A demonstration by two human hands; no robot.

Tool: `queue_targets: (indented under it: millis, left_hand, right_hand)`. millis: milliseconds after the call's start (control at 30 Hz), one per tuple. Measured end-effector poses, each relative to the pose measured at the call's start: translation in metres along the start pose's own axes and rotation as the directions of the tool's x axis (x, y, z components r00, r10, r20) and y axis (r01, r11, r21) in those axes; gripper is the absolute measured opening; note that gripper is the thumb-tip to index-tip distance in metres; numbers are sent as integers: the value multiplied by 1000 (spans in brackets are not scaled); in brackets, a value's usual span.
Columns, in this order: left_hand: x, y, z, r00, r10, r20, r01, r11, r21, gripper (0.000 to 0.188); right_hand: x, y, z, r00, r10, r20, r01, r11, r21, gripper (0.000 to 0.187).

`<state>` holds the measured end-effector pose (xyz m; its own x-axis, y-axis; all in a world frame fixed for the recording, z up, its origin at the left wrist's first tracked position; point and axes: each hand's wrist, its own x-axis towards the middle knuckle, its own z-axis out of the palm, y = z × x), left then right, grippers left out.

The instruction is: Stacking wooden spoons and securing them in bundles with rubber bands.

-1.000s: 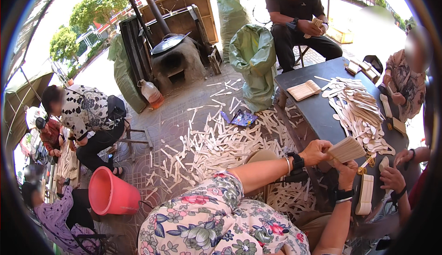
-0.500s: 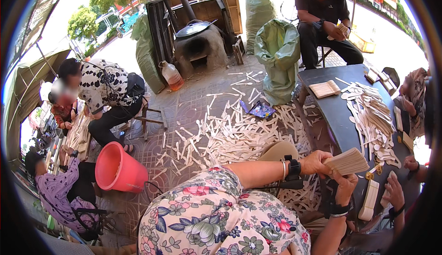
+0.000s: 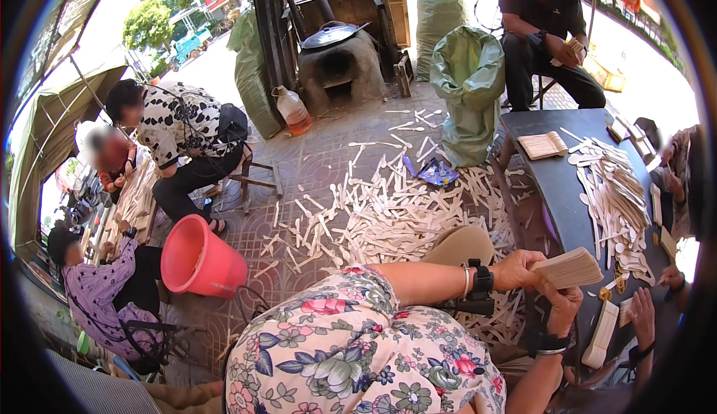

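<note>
A fanned stack of thin pale wooden spoons (image 3: 571, 267) is held out over the near edge of the dark table. My left hand (image 3: 517, 270) is closed round the stack's left end. Below it, my right hand (image 3: 562, 306) grips the same end from underneath, its fingers wrapped against the wood. The stack's free ends point right, spread slightly like a fan. Just right of my hands, a bundle of wooden spoons (image 3: 600, 337) lies on the table's near part. A heap of loose wooden spoons (image 3: 614, 190) covers the table's middle.
The dark table (image 3: 549, 175) also bears a neat spoon bundle (image 3: 543, 146). Another person's hand (image 3: 641, 317) is close by on the right. Loose spoons (image 3: 396, 216) litter the paving, near a green sack (image 3: 469, 93). A red bucket (image 3: 205, 261) stands left, a clay stove (image 3: 340, 74) behind.
My view has shifted, so the surroundings sit slightly farther right in the picture. Both my hands keep hold of the stack. The other person's hand beside them has moved a little.
</note>
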<state>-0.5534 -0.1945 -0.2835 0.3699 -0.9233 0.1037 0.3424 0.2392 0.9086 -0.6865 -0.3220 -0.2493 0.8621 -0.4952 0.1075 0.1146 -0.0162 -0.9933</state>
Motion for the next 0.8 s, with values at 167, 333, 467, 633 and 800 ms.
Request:
queue_targets:
  millis: [167,333,467,633,800]
  left_hand:
    - [-6,-1,0,997,-76,-33,73,995,-66,33]
    - [-14,-4,0,995,-99,-27,97,992,-81,35]
    - [-19,-12,-2,995,-101,-18,99,991,-87,35]
    - [-12,-20,-4,999,20,49,-18,999,-39,37]
    - [-20,-5,-14,997,-56,-47,61,993,102,31]
  right_hand:
    - [0,-1,3,1000,28,11,-28,998,51,24]
    - [-4,3,0,994,68,83,-69,998,9,28]
    - [-6,7,-5,990,90,108,-90,996,-3,29]
    - [-9,2,-5,998,1,64,-2,1000,15,25]
    - [1,12,6,996,-21,90,7,988,155,22]
